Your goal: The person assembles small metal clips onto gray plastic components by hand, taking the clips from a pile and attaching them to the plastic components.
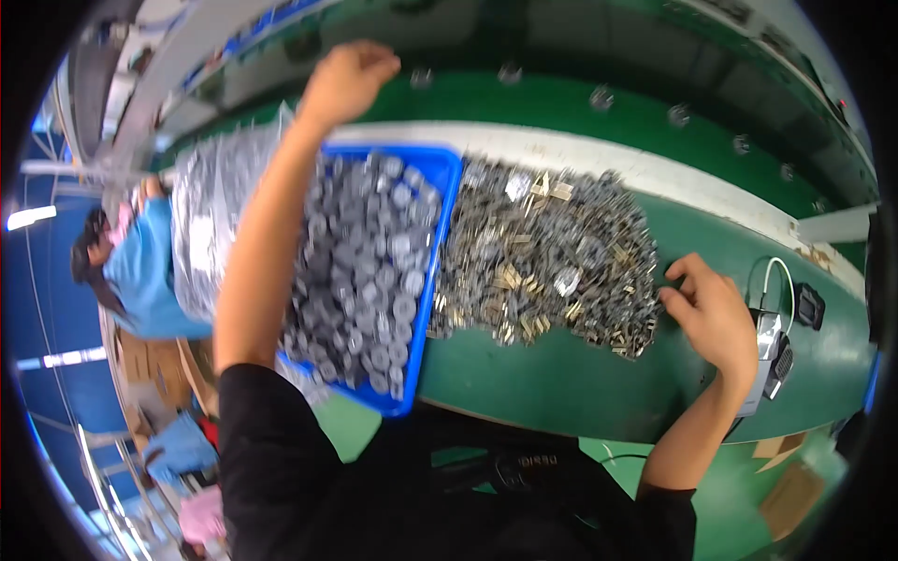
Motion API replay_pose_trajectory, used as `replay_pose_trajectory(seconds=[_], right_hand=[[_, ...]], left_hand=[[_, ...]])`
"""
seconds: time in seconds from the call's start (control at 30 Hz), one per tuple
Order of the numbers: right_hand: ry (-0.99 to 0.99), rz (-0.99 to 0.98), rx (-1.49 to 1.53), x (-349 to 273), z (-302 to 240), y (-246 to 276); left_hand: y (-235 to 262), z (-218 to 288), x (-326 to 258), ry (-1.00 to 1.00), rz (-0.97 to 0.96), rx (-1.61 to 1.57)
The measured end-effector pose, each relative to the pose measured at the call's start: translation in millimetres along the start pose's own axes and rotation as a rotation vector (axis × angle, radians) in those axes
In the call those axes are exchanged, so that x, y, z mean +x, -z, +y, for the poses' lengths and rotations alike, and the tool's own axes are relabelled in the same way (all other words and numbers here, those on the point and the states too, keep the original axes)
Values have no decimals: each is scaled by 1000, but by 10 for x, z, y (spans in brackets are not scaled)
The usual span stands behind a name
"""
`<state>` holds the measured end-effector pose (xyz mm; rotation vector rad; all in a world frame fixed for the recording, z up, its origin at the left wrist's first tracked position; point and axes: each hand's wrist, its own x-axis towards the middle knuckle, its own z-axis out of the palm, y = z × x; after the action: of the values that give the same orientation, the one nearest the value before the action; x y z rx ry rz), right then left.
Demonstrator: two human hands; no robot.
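My left hand (pixel 348 86) is raised over the green belt at the back, its fingers drawn together. Whatever it might hold is too small or hidden to make out. Below that arm, a blue tray (pixel 453 201) holds many grey round parts (pixel 369 271), partly covered by my forearm. My right hand (pixel 713 313) rests by the right edge of a pile of small metal parts (pixel 552 262), thumb and forefinger curved with a gap between them. Grey, silver and brass-coloured pieces are mixed in this pile, which lies on the green table (pixel 580 379).
Small clear or metallic pieces (pixel 601 97) sit spaced along the green belt (pixel 552 84). A pale ledge (pixel 692 192) divides belt from table. Left of the tray stands a clear plastic bag (pixel 204 224). A grey device with a cable (pixel 762 351) lies at right. Another person (pixel 140 266) is at far left.
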<state>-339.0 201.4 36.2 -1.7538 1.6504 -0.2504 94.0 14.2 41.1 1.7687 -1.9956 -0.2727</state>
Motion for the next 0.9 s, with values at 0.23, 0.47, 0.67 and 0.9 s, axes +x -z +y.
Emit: replay_pose_trajectory(seconds=[0.23, 0.47, 0.67, 0.9], right_hand=[[-18, -9, -7, 0, 99, -80], [83, -19, 9, 17, 282, -84], [89, -38, -5, 150, 425, -117], [135, 53, 38, 183, 233, -147]], left_hand=[[1038, 584, -1842, -14, 265, 205], [909, 318, -3825, 707, 812, 25], [109, 430, -3671, 617, 473, 2], [-77, 551, -3317, 567, 412, 148]])
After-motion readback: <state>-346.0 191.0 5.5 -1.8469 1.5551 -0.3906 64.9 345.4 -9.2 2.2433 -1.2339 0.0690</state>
